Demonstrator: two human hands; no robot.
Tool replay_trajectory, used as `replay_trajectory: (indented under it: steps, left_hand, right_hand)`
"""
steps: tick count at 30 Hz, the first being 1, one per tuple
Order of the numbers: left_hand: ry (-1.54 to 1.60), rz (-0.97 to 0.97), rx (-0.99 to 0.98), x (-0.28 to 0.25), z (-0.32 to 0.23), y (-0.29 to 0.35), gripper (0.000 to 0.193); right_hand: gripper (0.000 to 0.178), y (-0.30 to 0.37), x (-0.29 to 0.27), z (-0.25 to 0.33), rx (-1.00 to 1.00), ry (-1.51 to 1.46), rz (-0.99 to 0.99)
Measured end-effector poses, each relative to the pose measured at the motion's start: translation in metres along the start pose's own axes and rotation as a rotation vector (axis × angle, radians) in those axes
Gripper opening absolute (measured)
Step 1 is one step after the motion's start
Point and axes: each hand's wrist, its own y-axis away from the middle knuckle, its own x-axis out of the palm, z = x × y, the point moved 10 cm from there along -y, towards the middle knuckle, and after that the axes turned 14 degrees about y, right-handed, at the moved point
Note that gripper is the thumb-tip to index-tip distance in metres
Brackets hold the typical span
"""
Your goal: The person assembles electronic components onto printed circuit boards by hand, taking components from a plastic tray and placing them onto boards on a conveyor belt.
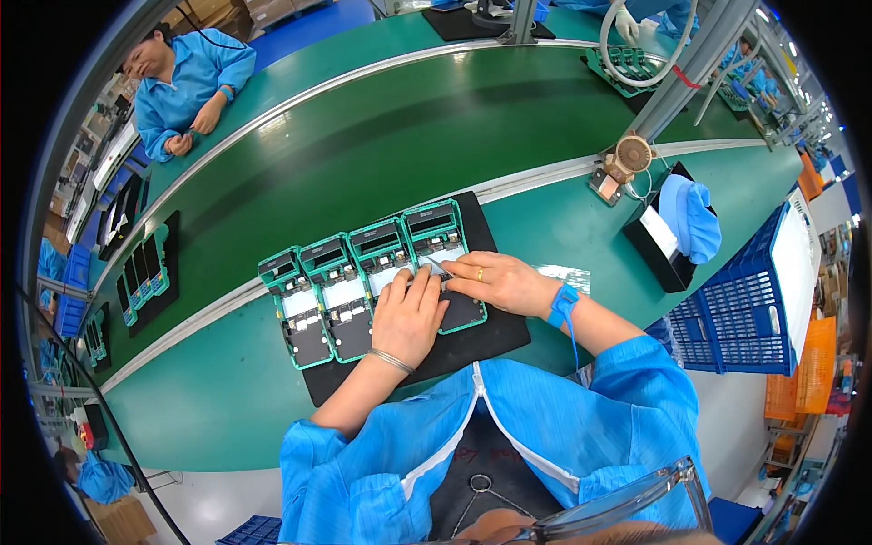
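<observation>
Our left hand (407, 318) and right hand (502, 282) meet, half-curled, over the rightmost green-framed device (433, 222) on the black mat (504, 336), which presumably cushions it; they probably steady it, though we cannot tell whether either grips anything.

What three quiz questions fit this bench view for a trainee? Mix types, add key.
1. Count: how many green-framed device housings lie in a row on the black mat?
2. True or false: the person wears a blue corded wrist strap on the right wrist.
3. Multiple choice: at which housing, counting from the left, are the fingertips of the right hand?
a) first
b) second
c) fourth

Key: 1. Four. 2. True. 3. c.
</observation>
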Motion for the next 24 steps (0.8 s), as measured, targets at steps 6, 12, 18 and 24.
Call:
replay_trajectory:
  steps: [6,12,18,24]
  left_hand:
    - [-0.061,0.039,-0.043,-0.001,0.004,-0.005,0.043]
    - [-0.135,0.096,0.012,0.006,-0.005,-0.009,0.042]
    - [-0.049,0.029,0.005,-0.002,-0.011,-0.012,0.043]
    - [0.391,0.138,0.313,0.029,-0.087,-0.027,0.049]
  right_hand:
    - [0.031,0.001,0.002,0.0,-0.003,0.013,0.02]
    - [0.033,0.003,-0.011,0.006,0.043,0.118,0.07]
    - [0.032,0.077,-0.078,-0.018,0.386,0.096,0.028]
    - [0.026,0.156,-0.103,-0.008,0.62,0.128,-0.033]
